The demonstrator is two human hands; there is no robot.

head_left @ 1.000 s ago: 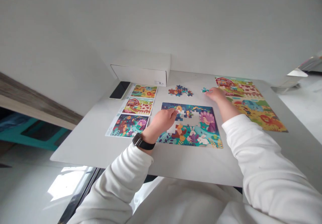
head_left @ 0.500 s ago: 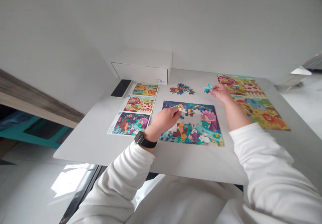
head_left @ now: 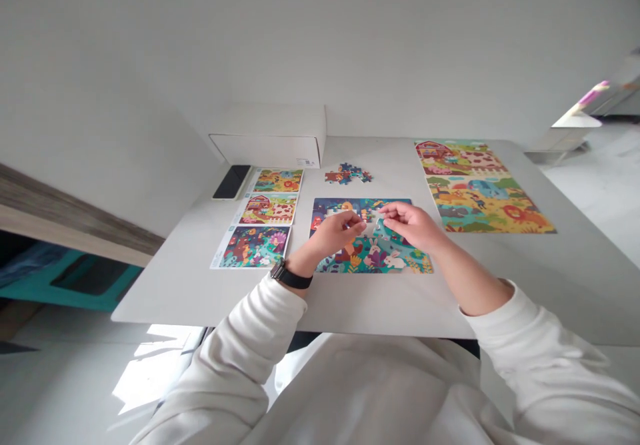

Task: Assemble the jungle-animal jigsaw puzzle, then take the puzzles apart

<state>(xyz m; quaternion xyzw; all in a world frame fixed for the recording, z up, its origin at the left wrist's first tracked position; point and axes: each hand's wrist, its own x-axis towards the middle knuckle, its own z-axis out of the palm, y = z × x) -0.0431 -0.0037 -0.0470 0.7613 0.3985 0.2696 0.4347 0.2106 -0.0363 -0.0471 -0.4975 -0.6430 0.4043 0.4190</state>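
Observation:
A partly filled jigsaw puzzle (head_left: 359,266) with rabbits and leaves lies in front of me, pale gaps showing in its middle. Over its right part, my right hand (head_left: 407,224) pinches a teal puzzle piece (head_left: 381,227) between thumb and fingers. My left hand (head_left: 340,233), with a black watch (head_left: 291,275) at the wrist, hovers above the puzzle's left half. Its fingers are curled and closed at the tips, and whatever they may hold is hidden. Behind the puzzle sits a small heap of loose puzzle pieces (head_left: 349,174).
To the left lies a sheet with three pictures (head_left: 254,246), with a phone (head_left: 232,182) beyond it. A white box (head_left: 265,150) stands at the back against the wall. Two finished puzzles, a farm one (head_left: 467,160) and a safari one (head_left: 493,208), lie at the right.
My right hand has come from the back right of the table to the puzzle, bringing the teal piece along. My left hand stays over the puzzle. The view has shifted slightly.

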